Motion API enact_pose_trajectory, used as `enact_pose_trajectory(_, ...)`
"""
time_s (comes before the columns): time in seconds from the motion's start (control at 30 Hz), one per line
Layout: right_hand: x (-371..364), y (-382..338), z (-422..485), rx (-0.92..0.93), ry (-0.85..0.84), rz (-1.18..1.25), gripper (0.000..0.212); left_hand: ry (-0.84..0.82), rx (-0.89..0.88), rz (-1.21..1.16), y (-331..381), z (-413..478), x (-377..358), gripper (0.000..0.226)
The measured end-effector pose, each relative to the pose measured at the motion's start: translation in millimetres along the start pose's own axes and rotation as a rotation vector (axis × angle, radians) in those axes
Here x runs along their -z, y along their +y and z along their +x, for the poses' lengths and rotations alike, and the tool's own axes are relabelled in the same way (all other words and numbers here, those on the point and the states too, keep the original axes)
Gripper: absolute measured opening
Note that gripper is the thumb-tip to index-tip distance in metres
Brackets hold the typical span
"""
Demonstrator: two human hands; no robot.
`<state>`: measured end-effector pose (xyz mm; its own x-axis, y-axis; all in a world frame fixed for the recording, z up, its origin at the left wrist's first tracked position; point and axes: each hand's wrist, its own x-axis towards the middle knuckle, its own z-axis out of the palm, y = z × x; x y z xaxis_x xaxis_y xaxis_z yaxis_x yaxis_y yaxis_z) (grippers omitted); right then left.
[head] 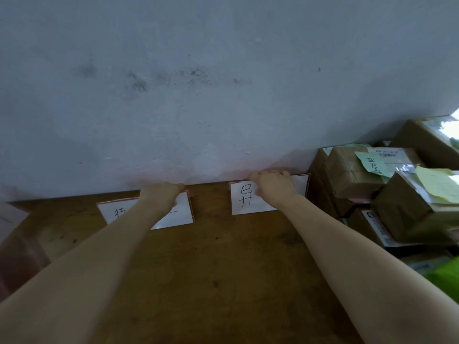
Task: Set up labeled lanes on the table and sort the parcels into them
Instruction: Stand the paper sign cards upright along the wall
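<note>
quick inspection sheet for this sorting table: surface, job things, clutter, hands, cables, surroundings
surface: brown wooden table, worn, with dark marks
job's things: left label card and right label card, white with handwritten characters, side by side at the table's far edge by the wall; brown parcels piled at the right
clutter: green notes stuck on the parcels; a bright green item at the lower right, unclear what
hands: left hand grips the left label card's top edge; right hand grips the right label card's top edge
cables: nothing seen
surroundings: stained grey wall behind the table
</note>
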<state>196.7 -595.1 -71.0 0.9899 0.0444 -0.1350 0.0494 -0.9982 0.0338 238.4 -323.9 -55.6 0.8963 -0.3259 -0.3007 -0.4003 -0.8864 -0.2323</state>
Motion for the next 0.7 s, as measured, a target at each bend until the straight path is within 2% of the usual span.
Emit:
enact_pose_trajectory(0.2,7.4,-7.8,1.4,0.002,-0.019,0.035,0.045,-0.016,0.049,0.002,-31.4,-2.7,-6.1,0.049)
enact_pose_trajectory(0.3,13.8,-19.1,2.3,0.06,0.02,0.056,0.051,-0.011,0.076,0.007,-43.5,-1.9,-8.7,0.053)
enact_pose_trajectory(0.4,15.8,-37.7,4.4,0.12,0.072,0.066,0.047,-0.004,0.094,0.016,-52.0,0.3,-15.8,0.058)
enact_pose_trajectory(0.57,19.9,-63.4,5.7,0.121,0.082,0.071,0.05,-0.025,0.173,0.013,-68.1,-6.4,-19.2,0.064)
enact_pose_trajectory(0.7,28.2,-87.0,-1.4,0.158,0.069,0.1,0.049,0.052,0.197,-0.046,-76.9,-17.9,-17.0,0.066)
